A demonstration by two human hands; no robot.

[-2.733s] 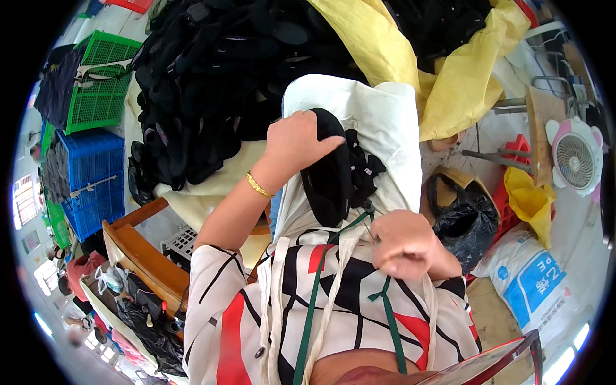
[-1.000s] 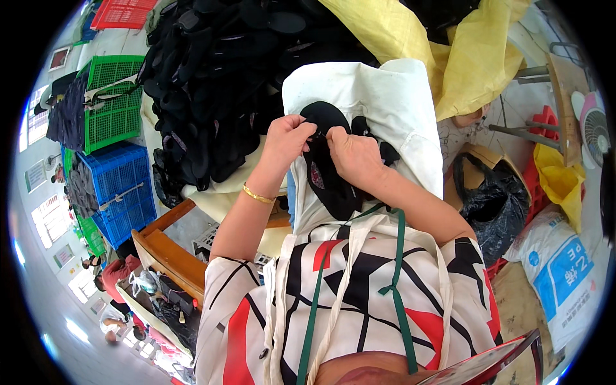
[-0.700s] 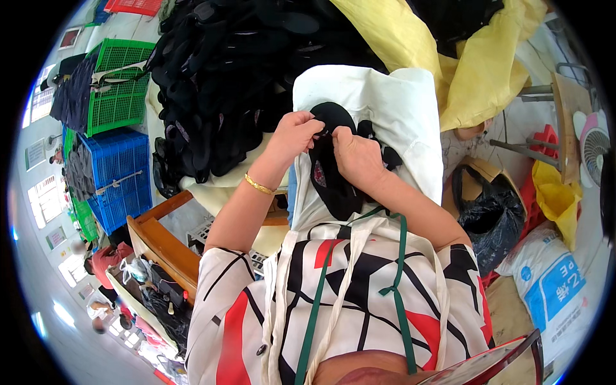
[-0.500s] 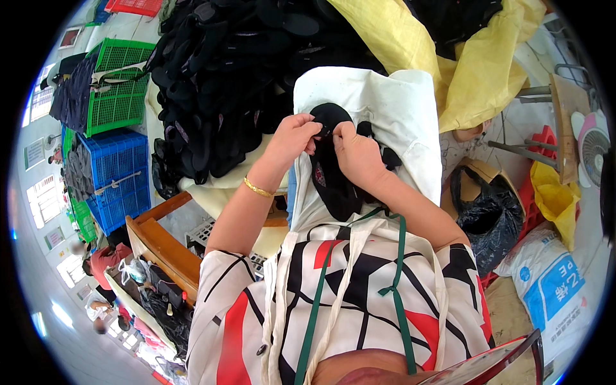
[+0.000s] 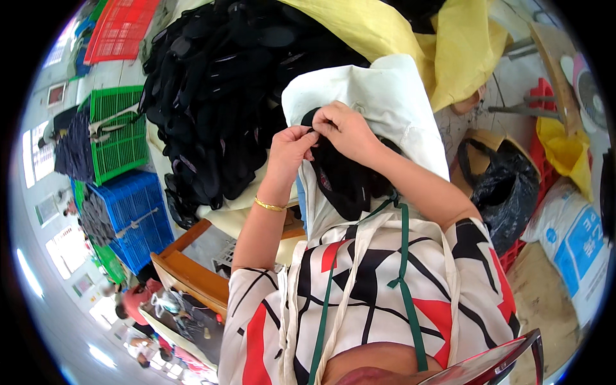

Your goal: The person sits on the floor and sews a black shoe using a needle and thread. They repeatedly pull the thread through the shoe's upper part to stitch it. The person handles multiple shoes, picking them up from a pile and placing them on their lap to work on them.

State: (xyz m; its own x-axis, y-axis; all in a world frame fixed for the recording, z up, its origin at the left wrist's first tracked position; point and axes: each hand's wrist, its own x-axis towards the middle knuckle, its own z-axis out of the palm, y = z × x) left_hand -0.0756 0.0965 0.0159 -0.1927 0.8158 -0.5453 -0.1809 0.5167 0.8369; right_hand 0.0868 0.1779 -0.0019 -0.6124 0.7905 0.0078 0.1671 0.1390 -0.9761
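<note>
A soft black fabric piece (image 5: 350, 186) with a rounded end lies over the white cloth (image 5: 391, 90) on my lap. Its exact kind does not show clearly. My left hand (image 5: 290, 154) pinches its edge near the far end, thumb against forefinger. Right beside it, my right hand (image 5: 348, 133) is closed on the same black piece, its fingertips nearly touching the left ones. Whatever small detail lies between the fingertips is hidden. The far end of the piece shows a little beyond my fingers, and its lower part hangs toward my apron.
A large heap of similar black pieces (image 5: 218, 96) lies ahead and left, beside a yellow sack (image 5: 462, 58). Green (image 5: 122, 135) and blue crates (image 5: 138, 221) stand left, near a wooden frame (image 5: 192, 263). At right are a black plastic bag (image 5: 504, 192) and a fan (image 5: 590, 96).
My right hand has moved up and turned over the far end of the black piece, closer to my left hand. The view has shifted, and both hands still grip the fabric.
</note>
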